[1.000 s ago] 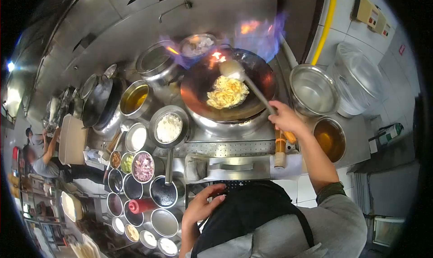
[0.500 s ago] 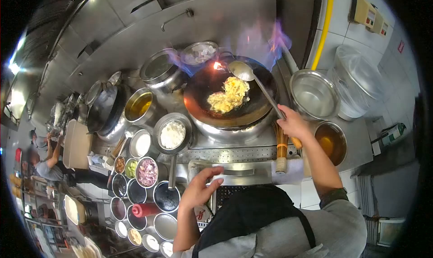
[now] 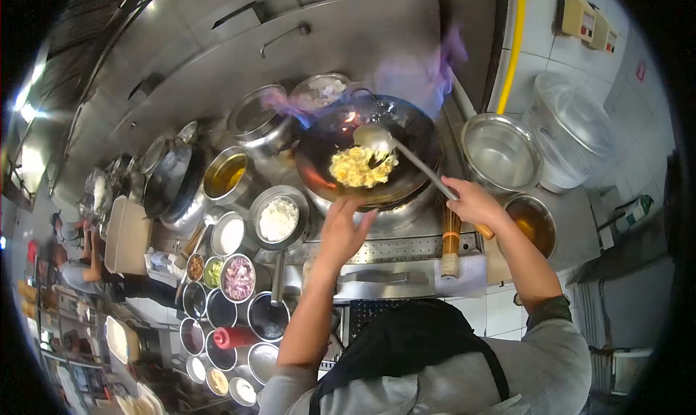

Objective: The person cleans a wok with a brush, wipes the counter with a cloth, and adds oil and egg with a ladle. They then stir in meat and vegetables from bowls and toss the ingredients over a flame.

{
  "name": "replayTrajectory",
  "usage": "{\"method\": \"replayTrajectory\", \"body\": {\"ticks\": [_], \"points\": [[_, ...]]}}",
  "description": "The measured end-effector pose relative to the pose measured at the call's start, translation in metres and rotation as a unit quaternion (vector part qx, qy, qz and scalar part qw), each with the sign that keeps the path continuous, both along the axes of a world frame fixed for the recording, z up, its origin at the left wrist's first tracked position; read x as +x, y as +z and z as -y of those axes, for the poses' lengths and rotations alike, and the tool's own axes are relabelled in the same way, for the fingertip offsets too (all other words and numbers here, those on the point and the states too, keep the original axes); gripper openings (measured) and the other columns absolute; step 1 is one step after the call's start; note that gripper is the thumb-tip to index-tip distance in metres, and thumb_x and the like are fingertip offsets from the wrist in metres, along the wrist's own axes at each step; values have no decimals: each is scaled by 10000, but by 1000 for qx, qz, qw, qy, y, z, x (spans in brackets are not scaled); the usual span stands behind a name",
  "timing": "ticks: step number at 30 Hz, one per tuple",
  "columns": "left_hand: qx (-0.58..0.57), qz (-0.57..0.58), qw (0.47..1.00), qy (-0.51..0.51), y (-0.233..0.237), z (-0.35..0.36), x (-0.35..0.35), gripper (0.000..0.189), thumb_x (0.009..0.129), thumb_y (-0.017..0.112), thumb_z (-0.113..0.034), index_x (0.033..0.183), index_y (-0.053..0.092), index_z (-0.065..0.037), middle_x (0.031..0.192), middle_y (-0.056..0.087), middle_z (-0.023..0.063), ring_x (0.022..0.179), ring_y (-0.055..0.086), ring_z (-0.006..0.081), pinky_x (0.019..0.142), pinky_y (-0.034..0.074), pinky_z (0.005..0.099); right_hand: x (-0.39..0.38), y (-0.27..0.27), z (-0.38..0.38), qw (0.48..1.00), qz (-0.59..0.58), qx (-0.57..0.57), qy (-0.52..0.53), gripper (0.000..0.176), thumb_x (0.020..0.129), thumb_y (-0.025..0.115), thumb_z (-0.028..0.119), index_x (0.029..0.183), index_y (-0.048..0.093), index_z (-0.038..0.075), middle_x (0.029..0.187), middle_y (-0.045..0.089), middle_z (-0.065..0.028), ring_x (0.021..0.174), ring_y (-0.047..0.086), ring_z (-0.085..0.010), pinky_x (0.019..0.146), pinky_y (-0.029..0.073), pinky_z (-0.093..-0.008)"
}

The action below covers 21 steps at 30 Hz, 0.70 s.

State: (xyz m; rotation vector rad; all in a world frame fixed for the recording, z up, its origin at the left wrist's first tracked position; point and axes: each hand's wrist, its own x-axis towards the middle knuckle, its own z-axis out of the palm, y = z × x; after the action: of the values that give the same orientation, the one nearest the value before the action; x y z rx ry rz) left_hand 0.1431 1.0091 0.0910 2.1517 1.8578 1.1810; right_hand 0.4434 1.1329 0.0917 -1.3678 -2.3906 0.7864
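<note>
My right hand (image 3: 475,201) is closed round the long handle of a ladle (image 3: 420,167). The ladle's bowl hangs over scrambled egg (image 3: 361,167) in the middle of a dark wok (image 3: 407,129) on the stove. My left hand (image 3: 344,230) is open at the wok's near rim, thumb apart and fingertips slightly blurred. To its left, a strainer (image 3: 299,216) with a long handle holds white rice (image 3: 278,220). A bamboo wok brush (image 3: 450,248) lies below my right hand.
Purple-blue flames (image 3: 446,63) rise behind the wok. A steel bowl (image 3: 502,152) and a pot of brown liquid (image 3: 531,223) stand on the right. Left are an oil pot (image 3: 226,176), several ingredient tins and a red squeeze bottle (image 3: 233,337). Other people work far left.
My left hand has moved up and forward to the wok's near rim. The ladle has come down and left over the egg, which is now gathered closer together.
</note>
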Motion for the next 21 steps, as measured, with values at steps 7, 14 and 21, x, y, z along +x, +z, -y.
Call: {"method": "replayTrajectory", "body": {"ticks": [7, 14, 21], "points": [[21, -62, 997, 42, -10, 4, 28, 199, 885, 717, -208, 882, 627, -31, 855, 614, 146, 823, 558, 360, 733, 421, 452, 93, 97, -1, 962, -15, -265, 66, 650, 869, 621, 16, 1483, 476, 172, 942, 699, -97, 620, 620, -122, 609, 531, -313], [26, -53, 996, 64, -53, -15, 34, 180, 897, 676, -197, 840, 642, -30, 818, 608, 166, 813, 562, 385, 704, 444, 482, 48, 38, -40, 985, 72, 97, 124, 671, 848, 632, -12, 1459, 500, 232, 926, 659, -153, 775, 657, -264, 729, 531, -379], [70, -21, 997, 17, -36, 67, 45, 162, 834, 744, -158, 821, 617, -58, 779, 568, 147, 779, 553, 373, 697, 430, 491, 87, 57, -11, 980, 110, 144, 77, 627, 797, 661, 10, 1391, 570, 186, 1136, 677, -174, 1019, 646, -349, 887, 519, -417]]}}
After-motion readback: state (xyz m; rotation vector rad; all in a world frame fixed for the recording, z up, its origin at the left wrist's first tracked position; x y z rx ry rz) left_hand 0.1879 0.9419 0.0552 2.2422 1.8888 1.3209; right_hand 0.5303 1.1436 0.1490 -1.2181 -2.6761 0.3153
